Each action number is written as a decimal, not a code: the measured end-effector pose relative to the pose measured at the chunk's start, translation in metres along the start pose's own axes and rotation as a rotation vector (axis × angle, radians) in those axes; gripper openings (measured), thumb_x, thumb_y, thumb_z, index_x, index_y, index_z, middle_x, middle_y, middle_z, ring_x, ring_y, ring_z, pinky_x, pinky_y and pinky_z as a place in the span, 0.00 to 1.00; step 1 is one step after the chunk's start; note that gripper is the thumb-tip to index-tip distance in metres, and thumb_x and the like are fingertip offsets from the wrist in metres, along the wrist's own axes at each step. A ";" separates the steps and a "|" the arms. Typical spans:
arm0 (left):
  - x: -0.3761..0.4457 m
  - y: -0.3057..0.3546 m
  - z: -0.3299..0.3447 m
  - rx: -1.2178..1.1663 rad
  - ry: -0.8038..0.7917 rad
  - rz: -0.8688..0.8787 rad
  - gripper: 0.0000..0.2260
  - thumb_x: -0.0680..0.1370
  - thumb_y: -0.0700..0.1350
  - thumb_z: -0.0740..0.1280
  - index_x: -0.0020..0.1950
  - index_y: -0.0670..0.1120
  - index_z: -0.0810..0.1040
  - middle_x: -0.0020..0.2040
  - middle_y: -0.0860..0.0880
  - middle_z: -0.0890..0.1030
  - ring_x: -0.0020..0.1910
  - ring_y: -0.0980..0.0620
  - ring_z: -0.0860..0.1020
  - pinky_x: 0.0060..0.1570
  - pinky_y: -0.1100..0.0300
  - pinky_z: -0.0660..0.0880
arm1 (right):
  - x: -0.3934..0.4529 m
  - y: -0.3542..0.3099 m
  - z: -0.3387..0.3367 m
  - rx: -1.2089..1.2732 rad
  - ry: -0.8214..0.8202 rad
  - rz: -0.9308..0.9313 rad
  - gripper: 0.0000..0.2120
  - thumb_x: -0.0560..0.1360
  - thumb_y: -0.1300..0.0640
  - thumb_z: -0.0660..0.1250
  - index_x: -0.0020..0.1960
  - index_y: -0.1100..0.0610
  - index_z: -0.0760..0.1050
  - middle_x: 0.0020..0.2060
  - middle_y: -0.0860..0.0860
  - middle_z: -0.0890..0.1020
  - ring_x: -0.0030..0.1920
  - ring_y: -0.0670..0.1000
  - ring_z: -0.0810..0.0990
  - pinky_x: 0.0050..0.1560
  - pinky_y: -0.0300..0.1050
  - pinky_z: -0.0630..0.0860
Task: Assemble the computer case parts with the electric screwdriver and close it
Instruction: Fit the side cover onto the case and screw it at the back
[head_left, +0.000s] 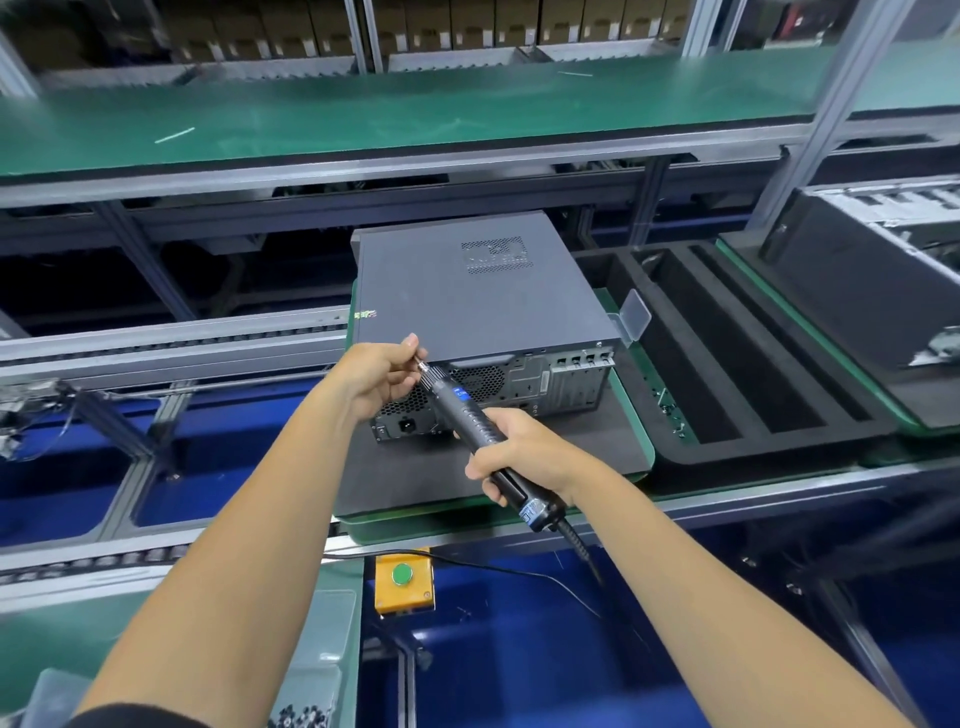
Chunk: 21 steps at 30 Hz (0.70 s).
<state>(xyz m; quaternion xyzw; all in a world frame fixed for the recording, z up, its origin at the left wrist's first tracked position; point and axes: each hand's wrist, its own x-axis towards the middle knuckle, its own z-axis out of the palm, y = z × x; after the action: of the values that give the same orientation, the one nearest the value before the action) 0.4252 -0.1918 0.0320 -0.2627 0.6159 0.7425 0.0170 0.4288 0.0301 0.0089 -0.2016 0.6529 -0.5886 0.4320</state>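
A dark grey computer case (467, 296) lies flat on a black mat on a green pallet (631, 410), its rear panel with fan grille and ports facing me and its cover panel on top. My right hand (524, 452) grips the black electric screwdriver (475, 415) by its body, tip pointing up and left in front of the case's rear edge. My left hand (379, 371) pinches the screwdriver's metal bit between thumb and fingertips. Whether a screw sits on the bit is too small to tell.
A black foam tray (737, 353) with long slots lies right of the case, and another case (883, 291) stands at far right. A yellow box with a green button (402, 577) sits below the conveyor rail. A bin of screws (306, 712) is at bottom left. Green shelf behind.
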 end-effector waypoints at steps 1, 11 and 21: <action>-0.001 -0.002 0.002 -0.053 0.020 0.000 0.10 0.79 0.46 0.66 0.41 0.42 0.79 0.30 0.52 0.77 0.24 0.59 0.74 0.25 0.69 0.74 | 0.001 0.000 0.002 0.000 0.005 -0.007 0.16 0.67 0.65 0.71 0.51 0.56 0.69 0.36 0.54 0.75 0.28 0.53 0.76 0.30 0.45 0.74; -0.005 -0.028 0.026 -0.222 0.315 0.107 0.12 0.81 0.45 0.61 0.41 0.44 0.78 0.31 0.52 0.82 0.31 0.57 0.79 0.39 0.60 0.76 | 0.009 0.010 0.020 -0.016 0.049 0.011 0.15 0.72 0.69 0.70 0.50 0.56 0.68 0.35 0.55 0.74 0.26 0.52 0.76 0.29 0.45 0.74; -0.009 -0.055 0.022 -0.262 0.224 0.057 0.11 0.81 0.38 0.58 0.45 0.42 0.79 0.40 0.47 0.81 0.37 0.54 0.78 0.37 0.61 0.74 | 0.009 0.034 0.034 -0.023 0.093 0.074 0.22 0.71 0.65 0.71 0.61 0.59 0.67 0.42 0.59 0.73 0.27 0.51 0.77 0.30 0.45 0.77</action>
<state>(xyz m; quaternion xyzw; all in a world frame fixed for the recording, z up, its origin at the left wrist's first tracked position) 0.4442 -0.1558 -0.0118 -0.3262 0.5190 0.7827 -0.1074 0.4595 0.0105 -0.0238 -0.1547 0.6861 -0.5732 0.4205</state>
